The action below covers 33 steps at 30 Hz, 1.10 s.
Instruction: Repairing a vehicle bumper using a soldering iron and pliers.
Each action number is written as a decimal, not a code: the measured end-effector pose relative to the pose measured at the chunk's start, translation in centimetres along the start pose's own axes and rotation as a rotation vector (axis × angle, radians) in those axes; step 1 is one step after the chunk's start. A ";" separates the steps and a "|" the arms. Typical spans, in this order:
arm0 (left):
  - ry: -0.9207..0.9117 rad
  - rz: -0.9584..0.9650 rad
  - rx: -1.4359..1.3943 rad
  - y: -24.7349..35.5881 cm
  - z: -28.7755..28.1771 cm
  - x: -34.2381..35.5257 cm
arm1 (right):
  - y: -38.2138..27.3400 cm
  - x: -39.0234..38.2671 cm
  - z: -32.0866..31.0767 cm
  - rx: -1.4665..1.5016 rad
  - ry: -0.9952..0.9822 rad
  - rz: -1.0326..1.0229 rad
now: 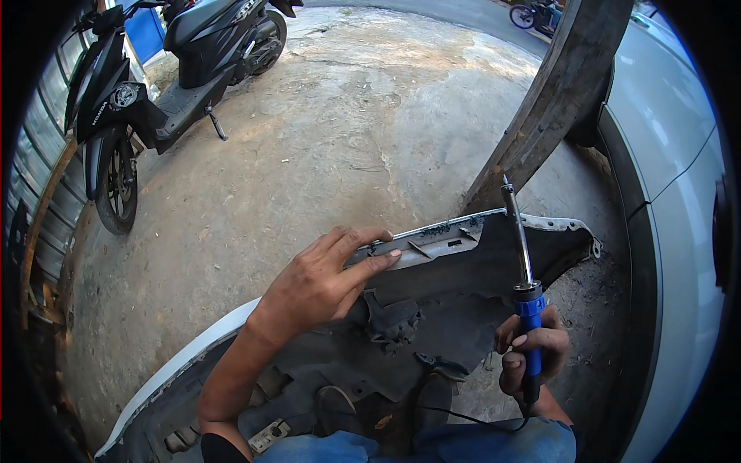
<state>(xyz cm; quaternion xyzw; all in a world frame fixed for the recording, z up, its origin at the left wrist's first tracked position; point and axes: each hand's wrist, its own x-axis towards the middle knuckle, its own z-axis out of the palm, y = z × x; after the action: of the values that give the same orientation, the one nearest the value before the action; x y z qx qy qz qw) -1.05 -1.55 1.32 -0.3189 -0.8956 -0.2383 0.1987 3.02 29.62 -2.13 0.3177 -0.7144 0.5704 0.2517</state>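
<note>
A long car bumper [444, 248] lies across in front of me, its dark inner side facing me and a white rim along its far edge. My left hand [309, 282] grips that rim near the middle, thumb on the inner side and fingers over the top. Dark crumbs dot the rim to the right of these fingers. In my right hand [536, 347] is a soldering iron [529, 309] with a blue handle, closed in the fingers. Its metal tip points up, clear of the bumper, and a black cord runs from its lower end past my legs.
Dark-handled pliers [441, 364] lie by my feet, and a crumpled dark piece [390, 318] rests inside the bumper. A pale socket block [270, 436] sits lower left. Beyond stand a wooden post [540, 116], a light-coloured car [671, 116] and a black scooter [185, 92].
</note>
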 end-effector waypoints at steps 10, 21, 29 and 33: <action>-0.004 0.115 0.226 0.0 0.7 -0.2 | -0.1 0.1 0.4 -0.003 0.015 -0.017; -0.115 0.193 0.133 -0.9 -1.5 1.0 | -0.2 -0.1 0.0 -0.047 -0.019 -0.011; -0.055 -0.050 -0.174 -0.4 -0.6 0.9 | -0.3 0.3 0.4 -0.027 -0.007 -0.021; -0.089 -0.126 -0.275 -0.3 -0.7 0.9 | -0.1 0.2 0.5 -0.019 0.004 -0.026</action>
<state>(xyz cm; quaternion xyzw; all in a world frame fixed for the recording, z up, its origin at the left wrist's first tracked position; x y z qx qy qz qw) -1.81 -1.74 2.28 -0.2966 -0.8805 -0.3565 0.0981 2.99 29.11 -2.02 0.3234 -0.7150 0.5609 0.2637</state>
